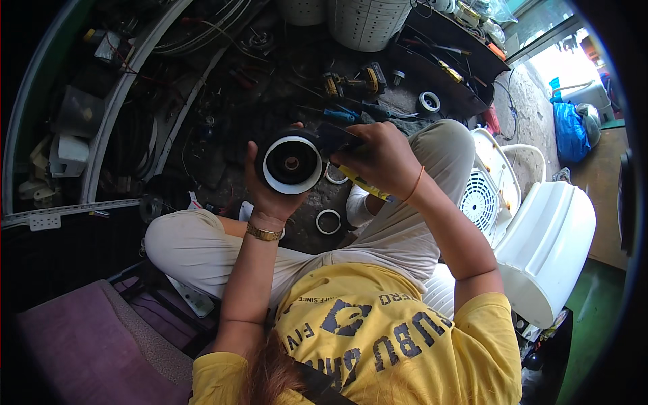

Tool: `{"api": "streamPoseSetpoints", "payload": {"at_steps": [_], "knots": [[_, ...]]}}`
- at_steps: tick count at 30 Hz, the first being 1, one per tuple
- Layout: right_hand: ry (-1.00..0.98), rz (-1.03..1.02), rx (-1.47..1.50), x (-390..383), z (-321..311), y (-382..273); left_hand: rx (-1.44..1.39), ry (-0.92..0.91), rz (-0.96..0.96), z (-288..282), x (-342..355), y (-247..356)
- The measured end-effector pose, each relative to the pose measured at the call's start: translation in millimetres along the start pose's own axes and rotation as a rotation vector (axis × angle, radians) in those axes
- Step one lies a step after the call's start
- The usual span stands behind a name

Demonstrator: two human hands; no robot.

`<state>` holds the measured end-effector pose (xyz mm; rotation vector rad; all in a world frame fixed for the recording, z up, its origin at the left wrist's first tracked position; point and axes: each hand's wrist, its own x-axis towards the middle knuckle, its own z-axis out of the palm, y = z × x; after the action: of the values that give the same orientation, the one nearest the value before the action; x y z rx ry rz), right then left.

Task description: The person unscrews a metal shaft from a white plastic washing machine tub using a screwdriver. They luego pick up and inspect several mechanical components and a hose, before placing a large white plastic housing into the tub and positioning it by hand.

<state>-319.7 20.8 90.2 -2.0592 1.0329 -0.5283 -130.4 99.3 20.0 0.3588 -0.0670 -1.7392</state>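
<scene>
Between my legs, my left hand (270, 192) grips a round black cup-shaped part (275, 156) with a white ring (314, 181) around its rim. Deep in its hollow centre shows a small copper-coloured bush (291, 163). My right hand (385, 156) is closed on a tool with a yellow handle (368, 185) and a dark, flat, blade-like end (335, 138). That end lies against or just beside the black part's right edge; contact cannot be made out. On the floor below lies a loose white ring (328, 221), and another pale ring (335, 173) is partly hidden behind my hands.
Beyond my hands lie a yellow-and-black cordless drill (354, 81), blue-handled pliers (341, 115) and a white-rimmed round part (428, 102). A perforated white drum (368, 27) stands at the back. White plastic housings (547, 250) sit at right, a metal rack (128, 88) at left.
</scene>
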Motion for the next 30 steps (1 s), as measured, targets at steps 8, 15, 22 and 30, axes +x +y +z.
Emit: {"api": "streamPoseSetpoints", "payload": {"at_steps": [8,15,22,30], "knots": [[-0.050,-0.017,-0.118,9,-9,-4,-0.005,-0.008,-0.070,3,0,3],[-0.113,-0.025,-0.214,16,-19,-13,-0.063,0.090,-0.120,9,-2,4],[-0.157,-0.089,-0.283,24,-25,-17,-0.034,0.104,-0.146,1,-3,6],[-0.210,-0.222,-0.323,35,-31,-21,-0.015,0.016,-0.229,8,-5,11]]}}
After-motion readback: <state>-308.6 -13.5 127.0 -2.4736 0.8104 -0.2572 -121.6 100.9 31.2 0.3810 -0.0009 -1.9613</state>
